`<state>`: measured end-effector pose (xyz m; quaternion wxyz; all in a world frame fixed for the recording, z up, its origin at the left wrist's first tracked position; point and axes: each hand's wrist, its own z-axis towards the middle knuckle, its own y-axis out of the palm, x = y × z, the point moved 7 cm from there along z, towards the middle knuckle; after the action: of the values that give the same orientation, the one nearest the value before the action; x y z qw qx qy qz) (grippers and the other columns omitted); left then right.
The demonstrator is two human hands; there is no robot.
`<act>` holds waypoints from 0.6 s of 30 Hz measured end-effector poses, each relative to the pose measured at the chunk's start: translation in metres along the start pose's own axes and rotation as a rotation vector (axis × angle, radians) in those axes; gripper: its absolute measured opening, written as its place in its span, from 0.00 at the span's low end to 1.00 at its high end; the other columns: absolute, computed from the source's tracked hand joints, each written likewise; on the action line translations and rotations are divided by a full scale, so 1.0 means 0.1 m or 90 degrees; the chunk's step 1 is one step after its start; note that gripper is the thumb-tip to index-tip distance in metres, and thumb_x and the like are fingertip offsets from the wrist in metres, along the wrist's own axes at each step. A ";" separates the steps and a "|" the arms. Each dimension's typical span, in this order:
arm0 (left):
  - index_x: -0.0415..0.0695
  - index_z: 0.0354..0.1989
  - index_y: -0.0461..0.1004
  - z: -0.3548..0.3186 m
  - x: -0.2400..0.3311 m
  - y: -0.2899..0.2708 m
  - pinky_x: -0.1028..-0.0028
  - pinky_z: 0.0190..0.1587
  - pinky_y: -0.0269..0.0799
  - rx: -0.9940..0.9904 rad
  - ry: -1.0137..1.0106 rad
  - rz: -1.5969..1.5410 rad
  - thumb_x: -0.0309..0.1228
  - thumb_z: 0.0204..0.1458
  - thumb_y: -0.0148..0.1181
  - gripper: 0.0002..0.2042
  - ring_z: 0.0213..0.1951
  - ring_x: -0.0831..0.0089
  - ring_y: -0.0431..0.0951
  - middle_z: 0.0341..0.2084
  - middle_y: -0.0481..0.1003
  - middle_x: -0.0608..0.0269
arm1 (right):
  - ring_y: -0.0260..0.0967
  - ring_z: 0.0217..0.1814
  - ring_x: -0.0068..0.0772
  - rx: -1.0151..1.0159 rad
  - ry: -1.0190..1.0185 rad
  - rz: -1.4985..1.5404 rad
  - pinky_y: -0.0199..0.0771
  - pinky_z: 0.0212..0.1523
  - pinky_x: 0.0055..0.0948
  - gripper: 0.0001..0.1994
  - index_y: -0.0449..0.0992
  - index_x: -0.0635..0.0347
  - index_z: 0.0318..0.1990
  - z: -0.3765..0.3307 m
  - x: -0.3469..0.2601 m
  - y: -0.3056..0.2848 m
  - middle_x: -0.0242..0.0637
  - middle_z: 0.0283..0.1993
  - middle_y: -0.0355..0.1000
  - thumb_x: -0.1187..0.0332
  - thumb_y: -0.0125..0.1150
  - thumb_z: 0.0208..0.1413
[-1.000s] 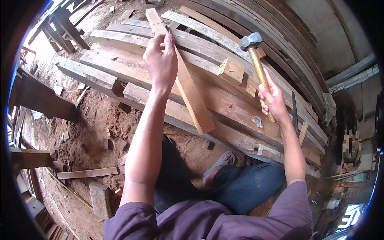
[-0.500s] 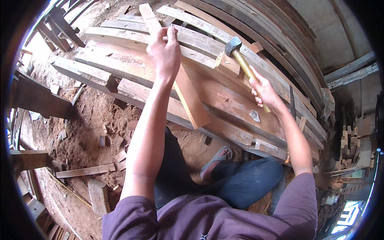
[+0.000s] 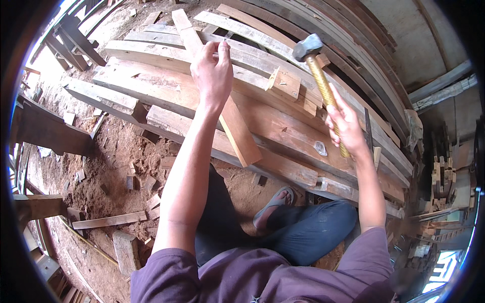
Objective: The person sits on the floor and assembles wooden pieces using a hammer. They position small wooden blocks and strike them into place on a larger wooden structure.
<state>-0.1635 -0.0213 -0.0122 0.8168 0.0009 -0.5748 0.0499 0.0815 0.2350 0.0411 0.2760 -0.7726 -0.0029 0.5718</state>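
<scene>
My right hand [image 3: 345, 123] is wrapped round the yellow handle of a hammer [image 3: 318, 70], whose dark metal head is raised above the timber. Thumb and fingers of my left hand [image 3: 213, 68] are pinched together over a pale wooden board [image 3: 237, 129]. Whatever they pinch, if anything, is too small to make out. That board slants across several long beams [image 3: 151, 83]. Between the hands, a short wood block [image 3: 285, 85] with a splintered end sits on the beams. A small clear, crumpled-looking piece [image 3: 320, 148] lies nearer me.
A dark, thin bar-like tool [image 3: 368, 129] stands by the beams, right of the hammer. Long planks [image 3: 348, 30] are stacked beyond. Wood offcuts [image 3: 108, 218] litter the dirt floor [image 3: 108, 177] at left. My sandalled foot [image 3: 273, 206] rests close to the beams' near side.
The hammer has risen and moved slightly right, its head more upright. My left hand has shifted a little right and nearer, still pinched. The short block now shows more fully.
</scene>
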 end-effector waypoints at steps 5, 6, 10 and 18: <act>0.38 0.44 0.84 0.00 -0.03 0.02 0.59 0.47 0.78 0.008 -0.012 -0.033 0.41 0.72 0.61 0.16 0.38 0.57 0.86 0.37 0.85 0.49 | 0.55 0.16 0.11 0.032 -0.045 -0.009 0.61 0.14 0.16 0.35 0.47 0.37 0.88 -0.18 0.11 0.16 0.22 0.27 0.62 0.59 0.54 0.80; 0.38 0.44 0.84 0.00 -0.03 0.03 0.59 0.46 0.79 0.009 -0.016 -0.038 0.41 0.72 0.61 0.16 0.37 0.57 0.86 0.35 0.85 0.49 | 0.56 0.16 0.11 0.043 -0.016 -0.024 0.61 0.14 0.16 0.35 0.47 0.35 0.88 -0.18 0.22 0.22 0.22 0.27 0.62 0.60 0.54 0.80; 0.40 0.43 0.84 -0.01 0.03 0.04 0.60 0.45 0.79 0.013 -0.019 -0.050 0.41 0.72 0.61 0.16 0.35 0.57 0.86 0.30 0.85 0.49 | 0.52 0.16 0.10 -0.050 0.082 -0.150 0.62 0.15 0.19 0.35 0.49 0.33 0.87 -0.14 0.49 0.38 0.20 0.25 0.59 0.61 0.56 0.79; 0.40 0.45 0.85 -0.08 0.10 -0.05 0.61 0.46 0.78 0.011 0.003 -0.004 0.40 0.72 0.61 0.15 0.37 0.61 0.85 0.37 0.84 0.52 | 0.53 0.17 0.10 -0.067 0.100 -0.021 0.62 0.16 0.17 0.35 0.48 0.38 0.87 -0.10 0.43 0.39 0.21 0.27 0.61 0.63 0.55 0.79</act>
<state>-0.1521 -0.0247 -0.0051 0.8184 0.0101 -0.5722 0.0524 0.0929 0.2115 -0.0120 0.2437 -0.8282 -0.0238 0.5042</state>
